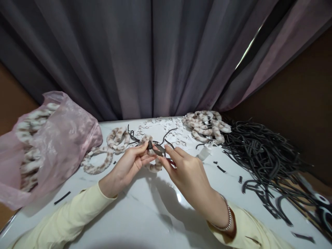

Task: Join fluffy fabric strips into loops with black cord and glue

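Well to the left of the left hand, a pink plastic bag (77, 124) holds mottled fuzzy tubes, presumably to keep them together. Nearer that hand, two fuzzy rings (98, 160) lie flat, apart from the bag, perhaps for easy reach. The left hand (131, 162) pinches a fuzzy band (155, 167) near its black section (150, 145), thumb over fingers, seemingly to steady that spot; the band sits between the two hands, its lower part hanging below the grip. Facing it, the right hand (190, 173) has its fingers closed about a dark-bladed tool (159, 151), its exact kind unclear, angled so that the blades meet the black section closely; whether they touch cannot be told. Just beyond the right hand stands a white bottle (205, 151), tilted in view; farther right, black cords (261, 152) lie heaped, likely within arm's reach.
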`<state>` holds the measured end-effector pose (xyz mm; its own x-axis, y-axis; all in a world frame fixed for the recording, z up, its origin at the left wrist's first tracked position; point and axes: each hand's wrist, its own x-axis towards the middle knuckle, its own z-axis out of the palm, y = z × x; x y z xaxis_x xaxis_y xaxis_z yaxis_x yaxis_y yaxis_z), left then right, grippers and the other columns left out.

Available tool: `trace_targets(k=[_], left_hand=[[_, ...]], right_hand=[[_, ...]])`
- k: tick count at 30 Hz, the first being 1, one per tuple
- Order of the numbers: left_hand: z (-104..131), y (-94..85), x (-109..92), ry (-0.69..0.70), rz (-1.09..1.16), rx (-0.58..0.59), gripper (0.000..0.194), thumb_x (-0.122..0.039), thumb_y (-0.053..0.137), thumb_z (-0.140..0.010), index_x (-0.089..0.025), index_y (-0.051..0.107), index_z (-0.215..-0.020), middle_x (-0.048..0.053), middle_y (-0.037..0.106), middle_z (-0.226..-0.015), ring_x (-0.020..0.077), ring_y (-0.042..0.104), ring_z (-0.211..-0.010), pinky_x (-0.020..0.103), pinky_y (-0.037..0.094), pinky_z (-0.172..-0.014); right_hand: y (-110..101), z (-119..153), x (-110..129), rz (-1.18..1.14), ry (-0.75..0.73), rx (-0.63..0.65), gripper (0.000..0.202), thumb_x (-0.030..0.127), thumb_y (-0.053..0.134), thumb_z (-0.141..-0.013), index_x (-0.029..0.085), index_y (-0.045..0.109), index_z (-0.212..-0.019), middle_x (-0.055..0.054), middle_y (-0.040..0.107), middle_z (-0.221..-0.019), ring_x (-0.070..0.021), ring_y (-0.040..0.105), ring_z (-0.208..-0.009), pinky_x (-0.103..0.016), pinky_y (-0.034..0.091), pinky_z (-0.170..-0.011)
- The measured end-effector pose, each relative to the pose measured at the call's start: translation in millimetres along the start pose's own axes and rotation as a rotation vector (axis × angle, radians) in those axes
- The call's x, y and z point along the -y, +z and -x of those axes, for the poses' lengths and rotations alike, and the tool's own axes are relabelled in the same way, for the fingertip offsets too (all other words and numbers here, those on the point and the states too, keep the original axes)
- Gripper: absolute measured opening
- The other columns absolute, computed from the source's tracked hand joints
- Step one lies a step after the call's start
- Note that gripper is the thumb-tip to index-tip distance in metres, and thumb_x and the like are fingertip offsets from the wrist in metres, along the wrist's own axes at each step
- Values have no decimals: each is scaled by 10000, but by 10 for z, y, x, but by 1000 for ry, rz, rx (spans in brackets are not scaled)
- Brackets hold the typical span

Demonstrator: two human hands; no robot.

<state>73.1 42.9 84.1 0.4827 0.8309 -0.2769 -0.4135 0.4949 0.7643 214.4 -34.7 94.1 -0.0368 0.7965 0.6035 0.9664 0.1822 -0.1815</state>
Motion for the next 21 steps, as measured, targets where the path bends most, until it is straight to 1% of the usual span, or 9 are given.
trace_targets(k=[6,11,16,21], left_hand=[[2,-8,12,-12,10,16,136,-194,545,-858,-124,640,-925,85,703,-906,162,671,-859,235,559,-757],[15,6,22,3,-7,14,134,-196,547,-858,-126,647,-915,75,700,-897,161,661,-884,239,552,-786],[15,1,58,8,-27,-5,123,-200,564,-848,-135,654,-902,55,697,-922,153,653,-885,229,550,-776],[-16,-30,121,49,-61,20,144,-233,574,-846,-135,671,-890,59,698,-932,153,640,-896,219,529,-811]], right_hand=[[26,-23,-25,0,13,37,177,262,636,-792,145,656,-923,-18,644,-667,-142,550,-478,-252,236,-430],[22,-15,-25,-3,8,46,175,252,639,-789,143,656,-925,-20,644,-668,-144,551,-484,-248,243,-431],[31,-3,-26,-14,14,58,179,261,622,-805,143,653,-936,-21,645,-679,-148,559,-505,-248,246,-442],[67,0,-21,-15,42,118,173,263,579,-838,153,642,-956,-27,648,-714,-146,566,-526,-253,256,-460]])
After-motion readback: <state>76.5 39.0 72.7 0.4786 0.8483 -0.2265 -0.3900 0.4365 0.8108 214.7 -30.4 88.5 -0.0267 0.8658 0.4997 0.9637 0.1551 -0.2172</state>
